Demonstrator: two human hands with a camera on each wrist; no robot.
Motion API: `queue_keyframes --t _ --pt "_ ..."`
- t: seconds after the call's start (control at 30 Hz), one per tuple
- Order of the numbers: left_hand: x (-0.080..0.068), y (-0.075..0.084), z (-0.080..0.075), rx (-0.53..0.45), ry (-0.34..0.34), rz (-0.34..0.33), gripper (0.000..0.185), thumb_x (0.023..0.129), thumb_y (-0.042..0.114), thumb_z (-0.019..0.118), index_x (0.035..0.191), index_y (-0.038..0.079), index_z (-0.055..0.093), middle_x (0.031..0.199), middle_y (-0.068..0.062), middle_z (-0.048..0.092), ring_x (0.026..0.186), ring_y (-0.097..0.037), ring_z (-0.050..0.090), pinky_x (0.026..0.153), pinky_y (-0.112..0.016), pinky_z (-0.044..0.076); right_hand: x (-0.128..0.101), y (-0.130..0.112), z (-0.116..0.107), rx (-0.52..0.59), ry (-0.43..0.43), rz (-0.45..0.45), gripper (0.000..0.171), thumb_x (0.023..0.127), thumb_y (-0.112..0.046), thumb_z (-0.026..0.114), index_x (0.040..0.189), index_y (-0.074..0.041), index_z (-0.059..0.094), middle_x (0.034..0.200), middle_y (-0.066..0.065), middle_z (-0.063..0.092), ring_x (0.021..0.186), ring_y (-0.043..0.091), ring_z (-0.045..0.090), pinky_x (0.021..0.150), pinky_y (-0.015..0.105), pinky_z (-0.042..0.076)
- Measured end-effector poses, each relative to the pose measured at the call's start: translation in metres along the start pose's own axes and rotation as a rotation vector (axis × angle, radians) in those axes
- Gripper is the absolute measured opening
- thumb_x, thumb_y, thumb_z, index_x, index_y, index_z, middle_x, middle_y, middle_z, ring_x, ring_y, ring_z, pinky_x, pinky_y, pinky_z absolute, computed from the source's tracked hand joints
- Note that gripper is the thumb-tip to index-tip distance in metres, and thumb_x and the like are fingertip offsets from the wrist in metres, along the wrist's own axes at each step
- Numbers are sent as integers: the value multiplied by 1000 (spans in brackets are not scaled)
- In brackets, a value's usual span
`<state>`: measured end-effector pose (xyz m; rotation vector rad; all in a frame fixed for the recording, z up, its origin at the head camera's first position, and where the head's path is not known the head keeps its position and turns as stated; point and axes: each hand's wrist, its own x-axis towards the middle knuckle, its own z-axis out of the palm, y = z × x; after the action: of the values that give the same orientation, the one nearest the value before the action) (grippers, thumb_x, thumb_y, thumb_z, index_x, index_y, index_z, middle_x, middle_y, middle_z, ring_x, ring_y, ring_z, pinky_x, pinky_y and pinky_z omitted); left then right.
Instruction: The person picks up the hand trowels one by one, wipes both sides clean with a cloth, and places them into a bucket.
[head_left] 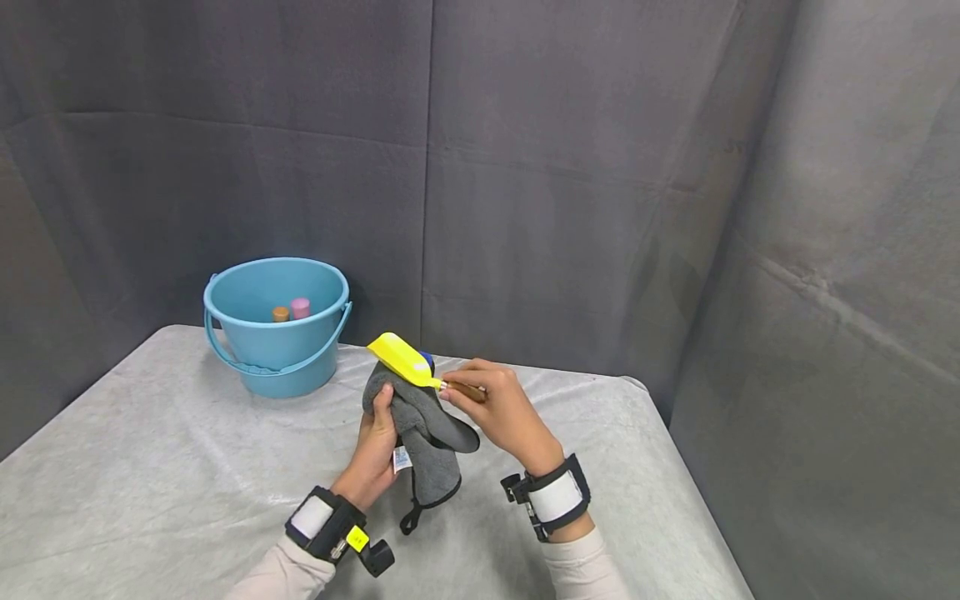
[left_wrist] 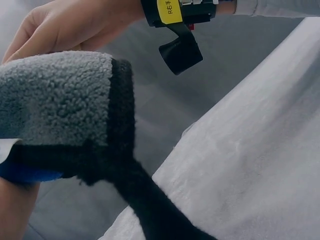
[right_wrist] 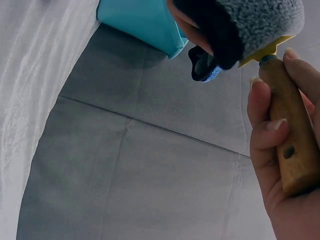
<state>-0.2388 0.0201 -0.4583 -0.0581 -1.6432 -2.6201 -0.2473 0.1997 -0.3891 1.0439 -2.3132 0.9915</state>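
From the head view we see our left hand (head_left: 375,446) gripping a gray cloth (head_left: 423,433), fingers (head_left: 384,398) curled round its upper fold, well in front of the blue bucket (head_left: 276,333). Our right hand (head_left: 502,412) pinches the wooden handle (head_left: 467,389) of a yellow scoop (head_left: 401,360), whose blade lies against the top of the cloth, on the side toward the bucket. The cloth hangs above the tabletop (head_left: 150,467), a white tag and a black loop dangling at its lower edge. Inside the bucket sit two small items, one pink, one orange-brown.

Over to the left wrist view: the cloth (left_wrist: 60,100) fills the frame, fleecy gray with a black border, its black loop (left_wrist: 150,205) trailing down toward the tabletop (left_wrist: 250,165). Above the cloth we catch the right hand (left_wrist: 75,25). We cannot tell here how the left fingers lie.

Now the right wrist view: our right hand (right_wrist: 285,165) wraps thumb and fingers (right_wrist: 262,130) snugly round the wooden handle (right_wrist: 290,135). The scoop (right_wrist: 265,50) shows only a yellow sliver where it meets the cloth (right_wrist: 255,25), which is pressed over it. The bucket (right_wrist: 140,22) sits just beyond the cloth.
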Motion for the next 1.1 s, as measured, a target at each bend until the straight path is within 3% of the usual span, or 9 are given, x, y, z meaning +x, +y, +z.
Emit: queue_keyframes --t 0.23,0.77,1.1 --pt "0 1 -1 1 9 -6 80 101 62 37 157 8 16 149 -10 33 126 -13 40 99 -18 39 0 -1 -1 4 -26 0 23 93 -17 74 112 -5 78 100 3 71 85 8 66 73 18 58" --pt "6 8 -8 -12 52 1 82 100 64 38 157 7 19 146 -9 38 123 -11 46 95 -16 43 0 -4 1 18 -30 -8 24 91 -17 76 113 -6 78 99 2 70 84 7 65 70 18 57" --pt "8 15 -14 -42 61 -3 77 101 61 38 155 8 21 135 -2 44 110 -2 52 93 -16 45 0 -3 2 19 -46 1 23 91 -15 77 112 -7 79 97 0 70 79 5 60 63 19 54"
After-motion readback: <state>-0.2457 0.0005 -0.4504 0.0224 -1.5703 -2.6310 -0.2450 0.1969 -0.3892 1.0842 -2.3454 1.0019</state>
